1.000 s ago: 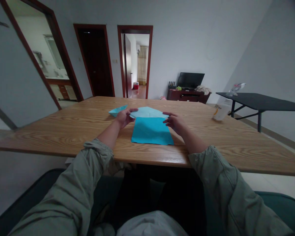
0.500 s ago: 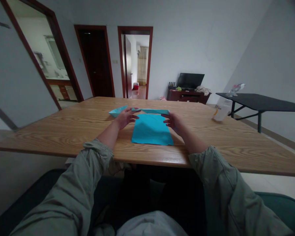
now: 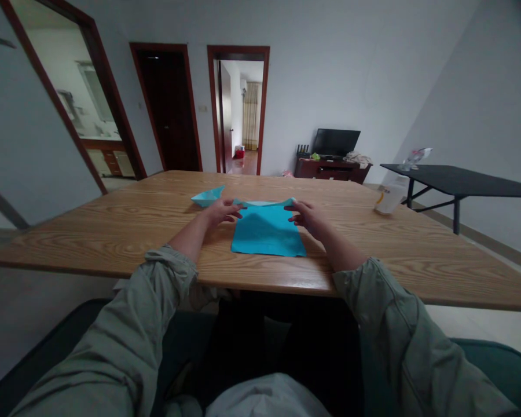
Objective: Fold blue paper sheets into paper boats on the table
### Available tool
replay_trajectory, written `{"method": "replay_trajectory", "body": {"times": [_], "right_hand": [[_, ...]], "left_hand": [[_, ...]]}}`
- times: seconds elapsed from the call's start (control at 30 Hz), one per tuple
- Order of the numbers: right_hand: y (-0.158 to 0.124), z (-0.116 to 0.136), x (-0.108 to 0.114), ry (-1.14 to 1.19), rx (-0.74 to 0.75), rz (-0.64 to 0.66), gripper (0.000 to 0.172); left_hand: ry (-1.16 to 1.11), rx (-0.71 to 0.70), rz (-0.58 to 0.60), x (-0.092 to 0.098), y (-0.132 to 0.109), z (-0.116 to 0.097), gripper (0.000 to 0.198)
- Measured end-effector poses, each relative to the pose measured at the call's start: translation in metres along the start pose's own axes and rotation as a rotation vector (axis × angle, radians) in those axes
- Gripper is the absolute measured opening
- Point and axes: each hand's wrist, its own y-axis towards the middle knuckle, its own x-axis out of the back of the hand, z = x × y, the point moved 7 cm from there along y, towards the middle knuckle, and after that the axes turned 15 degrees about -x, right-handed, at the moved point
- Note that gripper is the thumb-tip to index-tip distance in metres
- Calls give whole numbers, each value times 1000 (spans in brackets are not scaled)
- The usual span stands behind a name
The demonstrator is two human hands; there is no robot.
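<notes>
A blue paper sheet lies on the wooden table in front of me, its far edge curled over toward me. My left hand pinches the far left corner of the sheet. My right hand pinches the far right corner. A small folded blue paper boat sits on the table just beyond my left hand.
A white cup stands at the table's right side. A black table is off to the right. A TV stand with a screen is against the far wall, with doorways to its left.
Both hands have brought the sheet's far edge down and toward me, so the raised flap now lies nearly folded over the near half.
</notes>
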Motion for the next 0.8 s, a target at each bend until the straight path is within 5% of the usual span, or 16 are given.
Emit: {"method": "replay_trajectory", "body": {"times": [0.13, 0.33, 0.5, 0.8], "right_hand": [[-2, -4, -3, -469, 93, -32, 21], [-1, -8, -2, -900, 156, -162, 23], [-3, -8, -6, -1006, 212, -180, 26], [-3, -6, -4, -865, 201, -201, 40]], "left_hand": [[325, 72, 131, 10, -2, 24, 36], [535, -39, 155, 14, 2, 21, 28], [580, -31, 120, 14, 1, 21, 28], [556, -110, 5, 20, 4, 20, 44]]}}
